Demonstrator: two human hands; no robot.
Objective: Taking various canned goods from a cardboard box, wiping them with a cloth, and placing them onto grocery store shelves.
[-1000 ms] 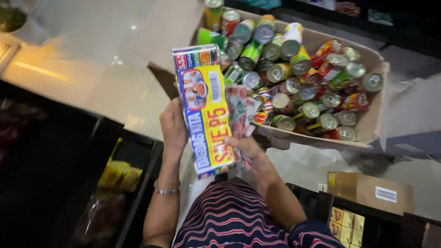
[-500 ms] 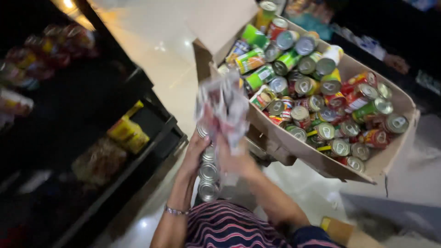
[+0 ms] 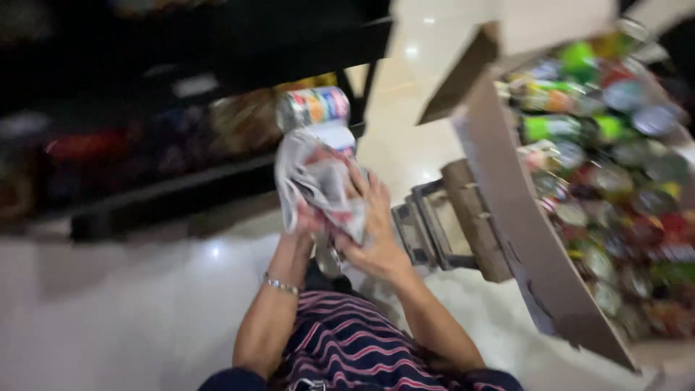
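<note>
A blurred view looks down at a person's two bare hands raised in front of a striped shirt (image 3: pixel 347 340). Both hands grip a plastic-wrapped pack of cans (image 3: pixel 318 156), held upright in the air between a dark shelf (image 3: pixel 166 108) and a cardboard box (image 3: pixel 507 210). The right hand (image 3: pixel 373 232) wraps around the crinkled wrap on the pack's right side, fingers curled and pressed against it. The left hand (image 3: pixel 304 217) clasps the lower left of the pack, mostly hidden by plastic; a silver bracelet (image 3: pixel 281 285) circles that wrist. The box, just right of the hands, is filled with colourful cans (image 3: pixel 608 174). Below lies a glossy pale floor (image 3: pixel 108 311).
</note>
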